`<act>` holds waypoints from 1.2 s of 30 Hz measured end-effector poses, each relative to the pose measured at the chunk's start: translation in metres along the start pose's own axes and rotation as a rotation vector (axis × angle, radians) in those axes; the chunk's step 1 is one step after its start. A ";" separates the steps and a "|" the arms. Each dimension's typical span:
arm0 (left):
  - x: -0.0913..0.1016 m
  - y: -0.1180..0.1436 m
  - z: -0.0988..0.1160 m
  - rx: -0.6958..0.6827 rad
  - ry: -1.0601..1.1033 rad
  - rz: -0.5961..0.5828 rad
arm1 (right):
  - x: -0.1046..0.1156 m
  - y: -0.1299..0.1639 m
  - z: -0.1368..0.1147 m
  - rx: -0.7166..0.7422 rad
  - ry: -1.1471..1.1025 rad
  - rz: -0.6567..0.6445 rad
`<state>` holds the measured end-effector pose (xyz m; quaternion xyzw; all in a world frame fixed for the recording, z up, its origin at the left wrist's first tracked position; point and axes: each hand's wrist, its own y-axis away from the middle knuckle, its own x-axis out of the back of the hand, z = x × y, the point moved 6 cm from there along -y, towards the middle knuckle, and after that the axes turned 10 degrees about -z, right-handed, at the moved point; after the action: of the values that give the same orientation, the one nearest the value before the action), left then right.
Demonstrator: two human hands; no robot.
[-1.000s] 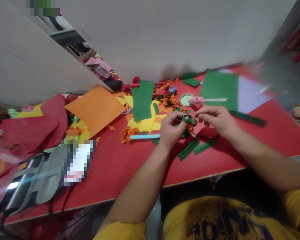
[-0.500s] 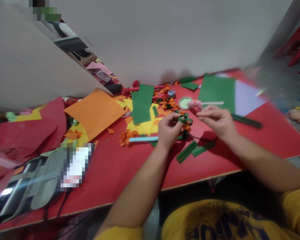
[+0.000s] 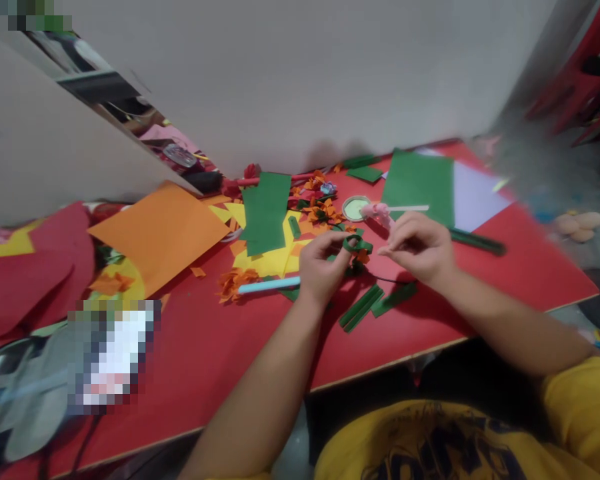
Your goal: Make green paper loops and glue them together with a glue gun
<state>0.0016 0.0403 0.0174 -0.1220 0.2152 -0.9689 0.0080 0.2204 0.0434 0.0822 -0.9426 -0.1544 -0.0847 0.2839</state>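
Between the thumb and fingers of my left hand (image 3: 321, 267) is a green paper strip (image 3: 353, 245) bent into small loops. My right hand (image 3: 423, 248) is closed in a pinch just right of the loops, apart from them; what its fingertips hold, if anything, is too small to make out. Behind the hands lie a round tin (image 3: 356, 208) with pale green contents and a pink object (image 3: 377, 213) with a white stick (image 3: 409, 209). Folded green strips (image 3: 361, 308) rest below the hands. A light blue stick (image 3: 269, 285) lies left of my left wrist beside an orange paper flower (image 3: 236, 285).
The red table (image 3: 215, 360) carries green sheets (image 3: 423, 183), a lilac sheet (image 3: 477, 193), an orange sheet (image 3: 163, 233) and yellow scraps (image 3: 265, 261). Orange paper flowers (image 3: 323, 212) lie near the wall. At left are red paper (image 3: 35, 273) and a blurred-out screen (image 3: 117, 353).
The view has swung slightly right, so everything sits further left in the picture. My left hand still holds the looped green strip; my right hand stays pinched near it.
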 end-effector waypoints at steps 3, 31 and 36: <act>-0.001 -0.001 -0.003 0.032 0.007 -0.010 | 0.000 -0.001 0.004 0.010 -0.041 0.000; -0.002 -0.006 -0.001 0.033 0.123 0.026 | -0.030 0.027 0.023 -0.317 0.333 -1.205; -0.003 -0.009 -0.004 0.038 0.188 0.006 | -0.021 0.012 0.021 -0.233 -0.131 -0.895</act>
<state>0.0040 0.0501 0.0173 -0.0294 0.1971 -0.9799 -0.0069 0.2064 0.0410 0.0533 -0.8123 -0.5529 -0.1558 0.1014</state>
